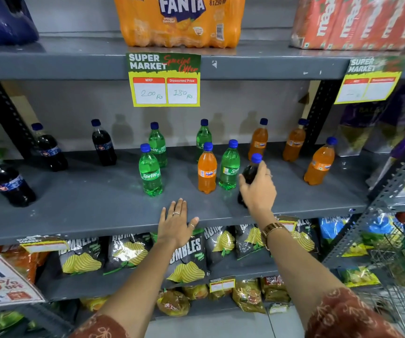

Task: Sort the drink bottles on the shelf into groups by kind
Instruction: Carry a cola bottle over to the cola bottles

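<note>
Right hand (pixel 257 189) clasped around a dark cola bottle (pixel 249 175) beside the Sprite bottle (pixel 230 167); left hand (pixel 176 224) flat, released, on the shelf (pixel 86 203) edge.

Grey metal shelf (pixel 99 198) carrying upright drink bottles, all blue-capped.

Three dark cola bottles (pixel 10 179) spread along the left part, well apart; a fourth dark cola bottle (pixel 249 176) near the front right, gripped by the right hand (pixel 259 189). Four green Sprite bottles (pixel 150 170) in the middle, one orange Fanta bottle (pixel 207 168) standing among them, three more orange Fanta bottles (pixel 320 162) to the right. Left hand (pixel 176 223) flat on the front edge.
</note>
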